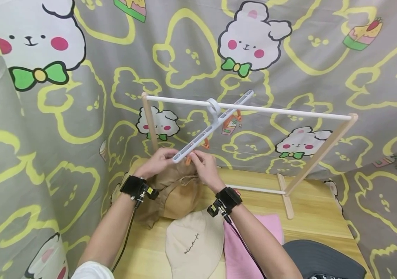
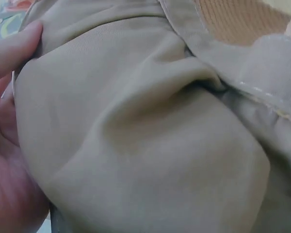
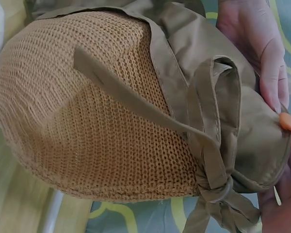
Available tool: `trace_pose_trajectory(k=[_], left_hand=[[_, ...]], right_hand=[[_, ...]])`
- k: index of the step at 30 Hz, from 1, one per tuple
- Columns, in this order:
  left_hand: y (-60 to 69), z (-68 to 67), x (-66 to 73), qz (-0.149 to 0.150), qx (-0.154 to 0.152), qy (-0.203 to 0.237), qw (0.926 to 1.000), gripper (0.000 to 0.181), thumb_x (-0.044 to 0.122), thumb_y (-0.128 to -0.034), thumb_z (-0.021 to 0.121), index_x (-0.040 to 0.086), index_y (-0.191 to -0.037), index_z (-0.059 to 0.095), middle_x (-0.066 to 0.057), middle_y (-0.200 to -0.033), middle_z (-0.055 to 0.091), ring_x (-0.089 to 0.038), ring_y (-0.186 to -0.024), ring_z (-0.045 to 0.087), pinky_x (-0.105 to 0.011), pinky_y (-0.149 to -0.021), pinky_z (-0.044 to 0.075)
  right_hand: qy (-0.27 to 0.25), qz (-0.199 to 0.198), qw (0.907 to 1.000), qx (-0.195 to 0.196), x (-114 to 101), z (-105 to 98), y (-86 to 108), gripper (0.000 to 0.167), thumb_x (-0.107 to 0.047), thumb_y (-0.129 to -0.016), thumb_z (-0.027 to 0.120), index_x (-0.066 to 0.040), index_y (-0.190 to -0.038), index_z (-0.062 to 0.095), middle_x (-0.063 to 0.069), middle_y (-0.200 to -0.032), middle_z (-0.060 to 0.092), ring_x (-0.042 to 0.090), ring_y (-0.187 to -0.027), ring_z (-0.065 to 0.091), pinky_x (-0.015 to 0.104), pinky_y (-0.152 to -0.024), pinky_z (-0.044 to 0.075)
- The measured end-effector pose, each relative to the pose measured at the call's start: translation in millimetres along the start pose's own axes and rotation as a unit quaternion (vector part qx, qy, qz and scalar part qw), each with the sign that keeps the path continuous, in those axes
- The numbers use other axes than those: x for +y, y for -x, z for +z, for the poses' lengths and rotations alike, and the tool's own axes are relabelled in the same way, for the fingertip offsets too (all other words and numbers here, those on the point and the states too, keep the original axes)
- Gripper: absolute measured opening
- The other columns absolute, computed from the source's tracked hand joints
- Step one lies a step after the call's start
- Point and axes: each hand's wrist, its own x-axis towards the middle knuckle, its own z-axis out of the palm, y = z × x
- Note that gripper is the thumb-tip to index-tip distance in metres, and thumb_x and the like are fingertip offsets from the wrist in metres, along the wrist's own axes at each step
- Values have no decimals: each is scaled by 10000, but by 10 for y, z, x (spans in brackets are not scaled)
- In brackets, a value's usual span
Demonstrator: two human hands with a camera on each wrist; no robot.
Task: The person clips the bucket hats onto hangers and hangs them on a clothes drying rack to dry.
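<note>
A brown sun hat [image 1: 181, 199] with a knitted crown [image 3: 82, 107] and a tied fabric bow [image 3: 216, 179] hangs below the near end of a grey clip hanger [image 1: 200, 137]. My left hand [image 1: 158, 162] grips the edge of its fabric brim [image 2: 136, 131], thumb on the near face. With thumb and fingers, my right hand [image 1: 205, 168] pinches an orange clip [image 1: 188, 159] at that end of the hanger, against the brim's edge. More orange clips [image 1: 205, 143] hang farther along the bar. The hanger's hook sits over a white rod [image 1: 282, 111].
Wooden posts [image 1: 324, 151] hold up the rod on a wood-grain table [image 1: 317, 232]. A beige cap [image 1: 195, 244], a pink cloth item [image 1: 271, 224] and a dark grey cap [image 1: 324, 257] lie nearer. Patterned curtains [image 1: 191, 46] surround the table.
</note>
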Motion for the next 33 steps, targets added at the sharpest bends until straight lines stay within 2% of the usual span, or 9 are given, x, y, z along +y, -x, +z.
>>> trace_pose_trajectory(k=[4,7,9,12,15,18,23,29,33], left_hand=[[35,-17,-19,42,112,124,9999,243,21,-1007,636,-17,-1230,722,-153,-1204,752,-229,-1075,690,-339,-911,549],[29,-32,-13,68,190,185,9996,206,5,-984,651,-39,-1169,729,-146,-1126,766,-209,-998,688,-323,-869,553],[5,-32,3,53,225,227,9995,182,8,-969,668,-50,-1131,728,-136,-1063,759,-203,-941,669,-326,-843,548],[-40,-18,40,21,280,245,9993,196,27,-959,688,-54,-1134,721,-123,-1043,731,-217,-932,637,-349,-841,532],[-62,-5,45,-32,300,227,9993,236,56,-976,696,-39,-1191,712,-111,-1093,710,-220,-978,629,-366,-876,522],[-66,10,36,-5,285,110,9995,245,76,-989,699,-24,-1212,712,-137,-1115,710,-240,-992,633,-385,-887,521],[-58,33,40,113,430,-207,9988,216,138,-997,722,37,-1188,734,-119,-1103,725,-243,-983,639,-380,-863,518],[20,70,30,139,880,-754,9932,177,185,-988,740,91,-1138,727,-89,-1020,700,-244,-903,614,-372,-786,514],[103,102,25,111,1218,-1249,9846,296,245,-995,734,105,-1251,683,-90,-1140,696,-259,-1014,633,-431,-885,518]], right_hand=[[-70,-29,9999,-66,-40,20,11,288,-279,-1078,608,-133,-888,769,50,-661,624,67,-530,325,262,-530,273],[-102,-66,9999,-81,-79,31,16,296,-289,-1084,599,-133,-898,769,21,-593,501,57,-505,284,254,-507,246],[-84,-84,9999,-49,-106,32,14,287,-279,-1083,601,-113,-929,777,6,-600,500,63,-515,314,252,-510,259],[7,-81,9999,-60,-141,34,5,245,-270,-1059,646,-73,-1067,792,19,-769,732,51,-633,591,219,-603,455],[26,23,9999,-106,-154,46,4,289,-274,-1032,689,-57,-1209,761,94,-1071,799,146,-938,765,305,-812,592],[-2,181,9997,-142,-146,52,28,321,-282,-1028,696,-58,-1253,744,119,-1145,779,210,-1056,761,383,-901,597],[-4,233,9996,-173,-126,56,74,340,-254,-1021,707,-51,-1293,719,128,-1192,765,225,-1092,750,367,-923,593],[-422,-4,9985,-336,-90,67,147,425,-111,-1009,705,14,-1405,615,188,-1336,687,276,-1204,702,309,-990,555],[-499,-61,9984,-266,-18,36,214,485,-85,-1013,691,29,-1464,554,191,-1419,634,302,-1221,689,345,-995,556]])
